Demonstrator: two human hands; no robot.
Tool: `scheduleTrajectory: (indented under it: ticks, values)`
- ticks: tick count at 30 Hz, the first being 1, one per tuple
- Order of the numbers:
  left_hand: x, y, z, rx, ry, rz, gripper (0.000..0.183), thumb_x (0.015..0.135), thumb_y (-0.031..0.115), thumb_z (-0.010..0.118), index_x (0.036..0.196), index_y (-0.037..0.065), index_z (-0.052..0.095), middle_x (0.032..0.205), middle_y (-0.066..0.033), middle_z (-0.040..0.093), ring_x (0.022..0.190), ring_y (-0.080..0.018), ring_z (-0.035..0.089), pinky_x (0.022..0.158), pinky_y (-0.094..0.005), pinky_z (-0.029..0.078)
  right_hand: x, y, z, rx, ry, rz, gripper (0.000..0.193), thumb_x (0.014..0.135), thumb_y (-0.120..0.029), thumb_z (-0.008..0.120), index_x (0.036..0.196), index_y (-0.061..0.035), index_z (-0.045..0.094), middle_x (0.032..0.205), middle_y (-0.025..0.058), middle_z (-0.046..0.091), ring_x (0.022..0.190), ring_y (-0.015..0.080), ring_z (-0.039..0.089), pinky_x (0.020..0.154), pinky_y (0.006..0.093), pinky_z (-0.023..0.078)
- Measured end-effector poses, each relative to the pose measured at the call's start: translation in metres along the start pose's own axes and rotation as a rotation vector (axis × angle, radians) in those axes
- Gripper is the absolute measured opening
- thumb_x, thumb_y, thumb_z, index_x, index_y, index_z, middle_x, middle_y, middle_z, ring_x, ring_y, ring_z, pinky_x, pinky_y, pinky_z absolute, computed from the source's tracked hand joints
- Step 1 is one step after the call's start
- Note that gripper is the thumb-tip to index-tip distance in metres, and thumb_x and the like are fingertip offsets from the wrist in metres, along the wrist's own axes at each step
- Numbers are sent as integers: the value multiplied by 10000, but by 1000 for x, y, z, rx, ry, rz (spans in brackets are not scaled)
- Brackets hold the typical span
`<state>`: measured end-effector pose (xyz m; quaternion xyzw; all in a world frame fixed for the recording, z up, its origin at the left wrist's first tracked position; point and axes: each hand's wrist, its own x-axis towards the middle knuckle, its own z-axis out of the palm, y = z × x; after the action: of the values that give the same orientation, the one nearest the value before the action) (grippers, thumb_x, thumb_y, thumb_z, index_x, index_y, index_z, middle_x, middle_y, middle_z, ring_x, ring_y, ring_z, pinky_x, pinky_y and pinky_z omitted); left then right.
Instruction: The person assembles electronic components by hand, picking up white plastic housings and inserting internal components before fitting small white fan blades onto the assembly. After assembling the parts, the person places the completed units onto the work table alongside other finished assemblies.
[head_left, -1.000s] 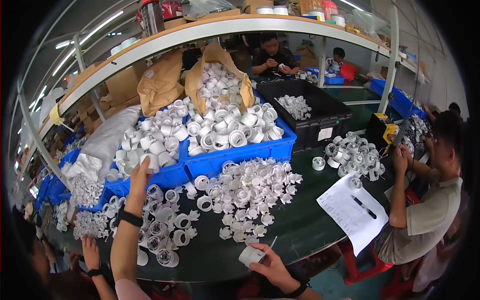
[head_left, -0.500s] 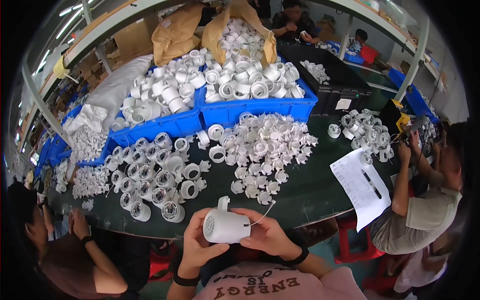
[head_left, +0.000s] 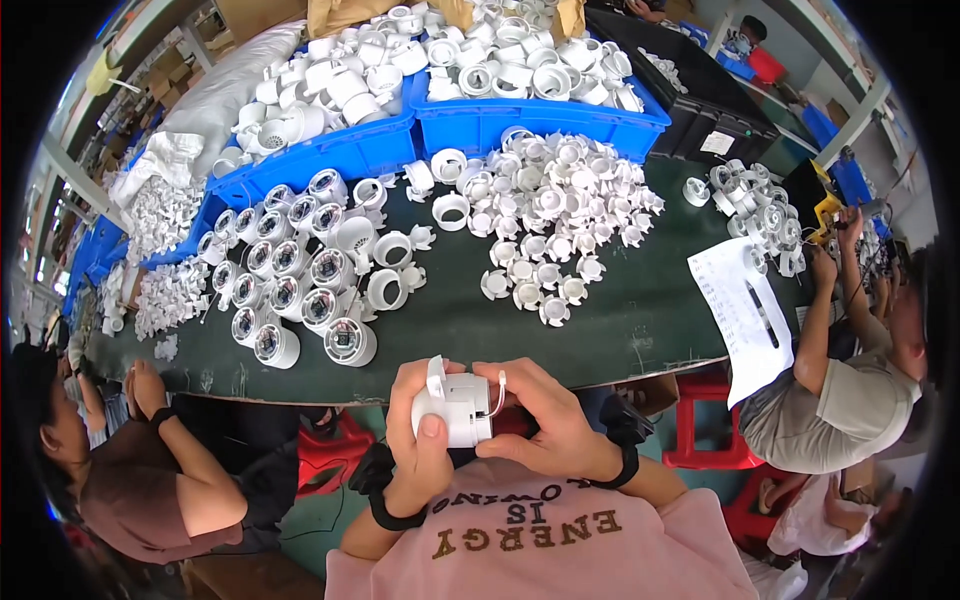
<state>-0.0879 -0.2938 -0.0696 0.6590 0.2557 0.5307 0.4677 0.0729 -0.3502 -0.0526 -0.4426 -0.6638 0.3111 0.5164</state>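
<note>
I see both hands clasping a white plastic housing point(head_left: 457, 405) just below the green table's point(head_left: 620, 330) near edge: left hand point(head_left: 418, 450) gripping its body (thumb across), right hand point(head_left: 545, 420) pinching its short wire end.

A bare strip of the dark green table point(head_left: 640, 320) lay open along its near edge. Beyond it, a cluster of round white plastic housings point(head_left: 300, 290) blocked the left, a heap of small white plastic caps point(head_left: 550, 215) the middle, and a white paper sheet point(head_left: 738, 305) overhung the right.
</note>
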Motion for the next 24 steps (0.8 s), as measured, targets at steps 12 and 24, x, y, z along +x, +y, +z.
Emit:
scheduleTrajectory:
  ticks: [12,24]
  values:
    - [-6,-16,-26,240,-43,426,565,935,448,443,1174,-60,506,1038,-212,578,848,-302,571,718,-410,480,-2,-1,20,459,-133,252,611,844,-111,718,1348,31,403,1152,97,502,931,120,602,772,255,530]
    - [-10,-29,-12,48,-81,-315,452,877,99,589,1302,-21,493,1208,-135,425,1056,-206,497,921,-324,411,6,25,15,-198,7,313,527,784,-137,768,1198,-13,466,948,96,596,734,160,635,647,270,531]
